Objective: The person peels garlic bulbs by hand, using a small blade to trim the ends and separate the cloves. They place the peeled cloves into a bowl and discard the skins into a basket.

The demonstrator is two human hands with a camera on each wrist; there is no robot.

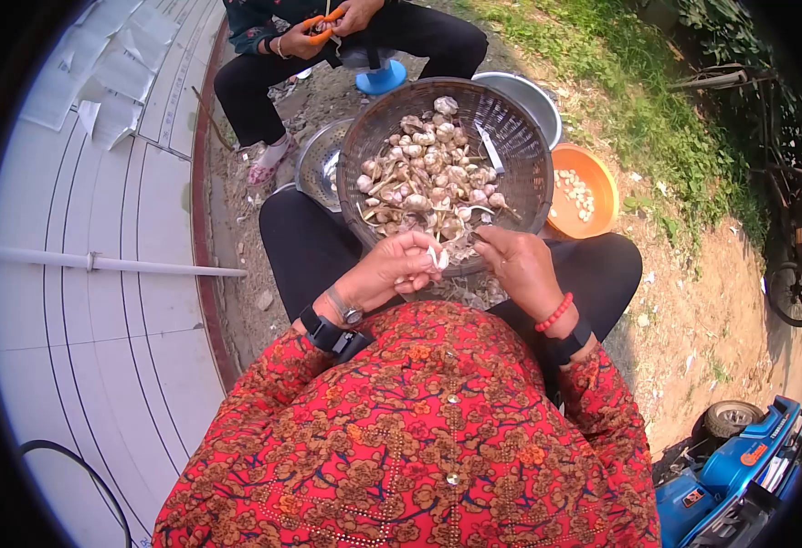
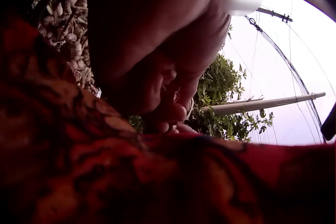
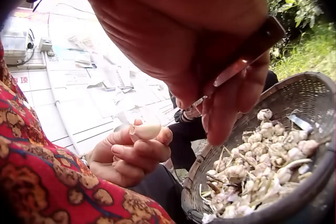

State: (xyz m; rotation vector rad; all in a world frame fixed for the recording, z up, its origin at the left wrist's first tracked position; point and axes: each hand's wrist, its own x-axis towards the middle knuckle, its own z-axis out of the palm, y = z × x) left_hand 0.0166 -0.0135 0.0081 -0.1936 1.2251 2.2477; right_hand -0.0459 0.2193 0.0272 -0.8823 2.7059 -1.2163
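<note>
My left hand (image 1: 390,269) pinches a white garlic clove (image 1: 438,258) above the near rim of a woven basket (image 1: 353,137). In the right wrist view the clove (image 3: 147,131) lies between thumb and fingers of the left hand (image 3: 128,155). My right hand (image 1: 522,268), a little to the right and apart from the clove, grips a small knife (image 3: 236,68) whose blade points toward the left hand. Whole garlic bulbs (image 1: 433,160) fill the middle of the basket. The left wrist view shows the left hand (image 2: 157,61) dark, its clove mostly hidden.
Right of the basket stand an orange bowl (image 1: 602,173) with peeled cloves and a metal basin (image 1: 547,114). A colander (image 1: 314,169) is at its left. A white-handled tool (image 1: 490,149) lies on the bulbs. Opposite, a seated person (image 1: 355,46) holds something orange.
</note>
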